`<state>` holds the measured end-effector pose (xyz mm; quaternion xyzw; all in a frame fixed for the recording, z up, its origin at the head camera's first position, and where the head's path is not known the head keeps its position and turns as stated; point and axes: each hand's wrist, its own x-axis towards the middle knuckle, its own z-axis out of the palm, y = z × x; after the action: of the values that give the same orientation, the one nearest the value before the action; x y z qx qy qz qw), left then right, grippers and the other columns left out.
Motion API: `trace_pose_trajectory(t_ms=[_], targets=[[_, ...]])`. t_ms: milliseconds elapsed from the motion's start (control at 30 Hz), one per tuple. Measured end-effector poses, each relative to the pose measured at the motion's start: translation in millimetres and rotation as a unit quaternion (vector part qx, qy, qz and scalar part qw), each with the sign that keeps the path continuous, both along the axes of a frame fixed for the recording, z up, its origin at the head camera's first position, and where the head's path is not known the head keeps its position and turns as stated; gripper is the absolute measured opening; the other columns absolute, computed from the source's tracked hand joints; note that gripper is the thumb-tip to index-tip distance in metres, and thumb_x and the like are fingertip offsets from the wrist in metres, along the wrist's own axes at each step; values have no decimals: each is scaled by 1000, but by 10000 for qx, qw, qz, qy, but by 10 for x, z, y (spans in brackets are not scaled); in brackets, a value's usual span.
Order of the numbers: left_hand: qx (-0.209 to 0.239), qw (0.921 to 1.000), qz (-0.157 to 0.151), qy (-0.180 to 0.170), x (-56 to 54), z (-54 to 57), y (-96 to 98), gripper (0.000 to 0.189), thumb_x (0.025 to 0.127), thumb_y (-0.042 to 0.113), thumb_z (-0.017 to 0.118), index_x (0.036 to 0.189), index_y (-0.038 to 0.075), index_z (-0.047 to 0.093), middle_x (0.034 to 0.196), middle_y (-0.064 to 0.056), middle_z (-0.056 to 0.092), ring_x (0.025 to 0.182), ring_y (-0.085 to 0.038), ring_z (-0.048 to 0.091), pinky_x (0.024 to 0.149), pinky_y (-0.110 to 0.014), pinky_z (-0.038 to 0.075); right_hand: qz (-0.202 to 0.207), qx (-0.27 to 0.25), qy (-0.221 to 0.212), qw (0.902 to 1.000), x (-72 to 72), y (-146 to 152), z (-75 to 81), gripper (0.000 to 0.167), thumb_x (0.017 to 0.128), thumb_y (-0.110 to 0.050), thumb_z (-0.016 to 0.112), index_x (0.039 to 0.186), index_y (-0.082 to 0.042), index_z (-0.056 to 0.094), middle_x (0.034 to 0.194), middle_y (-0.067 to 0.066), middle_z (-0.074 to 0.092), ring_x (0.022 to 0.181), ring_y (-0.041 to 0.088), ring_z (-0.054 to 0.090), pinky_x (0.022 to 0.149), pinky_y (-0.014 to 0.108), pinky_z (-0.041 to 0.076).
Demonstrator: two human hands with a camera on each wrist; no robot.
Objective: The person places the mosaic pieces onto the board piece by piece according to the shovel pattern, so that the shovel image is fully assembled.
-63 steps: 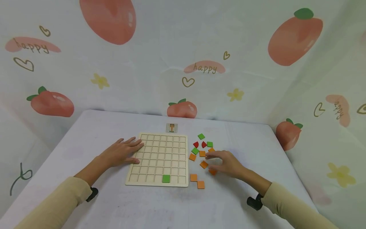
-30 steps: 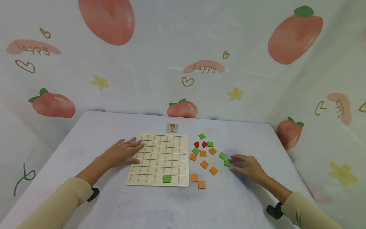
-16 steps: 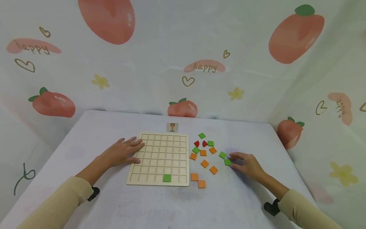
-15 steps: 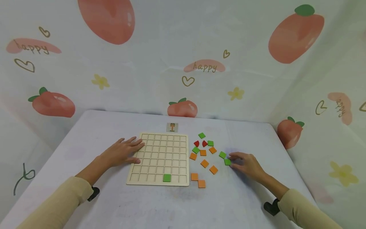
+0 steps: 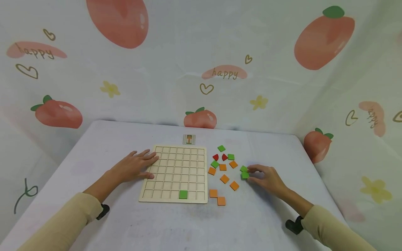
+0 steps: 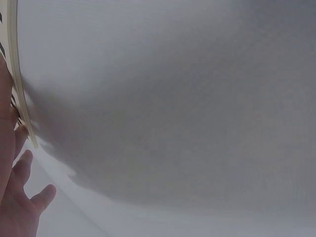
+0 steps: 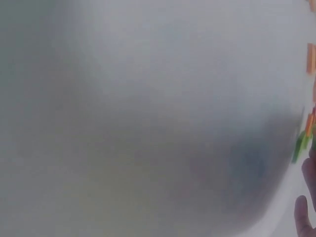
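Your right hand [image 5: 265, 178] pinches a flat green square tile [image 5: 245, 175] at the right of the loose pieces; its fingertip contact is hard to see. Your left hand [image 5: 133, 168] lies with fingers extended, hiding part of the left edge of a pale wooden grid board [image 5: 177, 169]. The wrist views cut off most of both hands. A small printed card's [image 5: 189, 139] design is too tiny; "happy" reads on the white fruit-print cloth backdrop [image 5: 169, 94].

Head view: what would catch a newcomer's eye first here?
Probably the large fruit prints on the white backdrop behind the table. Then the gridded board, with the left hand on its left edge. Right of it, orange, green and red pieces lie scattered, the right hand at a green tile.
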<state>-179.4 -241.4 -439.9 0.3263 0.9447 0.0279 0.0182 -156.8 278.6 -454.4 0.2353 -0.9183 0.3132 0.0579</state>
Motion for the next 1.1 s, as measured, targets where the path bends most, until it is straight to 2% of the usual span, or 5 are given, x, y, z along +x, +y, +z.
trace_pose_trajectory(t_ms=[300,600,900,1100], targets=[[-40,10000,-5,0,9,-2,-7,75,92,56,60,147,7,49,151,-14,47,141,-40,38,105,-66,33,367,-213,-18,9991,-51,-307,78,36,81,-7,83,114,0,71,102,3,75,93,20,70,87,49,55],[-85,9999,-86,60,-6,4,-3,74,92,55,61,146,7,50,150,-15,48,140,-40,39,105,-66,34,857,-327,-169,9956,-65,-795,145,36,83,-8,81,116,-1,70,103,1,75,95,18,68,89,48,55],[-8,10000,-88,-19,-17,43,32,73,91,54,63,146,6,50,150,-15,48,141,-41,38,105,-66,34,1496,-427,-109,9878,-59,-1245,152,34,85,-12,80,116,-3,70,102,0,74,94,19,68,80,38,57],[-46,9999,-27,-104,-5,41,13,74,92,56,61,146,7,50,150,-15,47,141,-40,37,106,-66,33,1740,-520,-242,9831,1,-1537,125,35,85,-14,80,117,-3,70,105,0,74,97,14,66,88,39,54]])
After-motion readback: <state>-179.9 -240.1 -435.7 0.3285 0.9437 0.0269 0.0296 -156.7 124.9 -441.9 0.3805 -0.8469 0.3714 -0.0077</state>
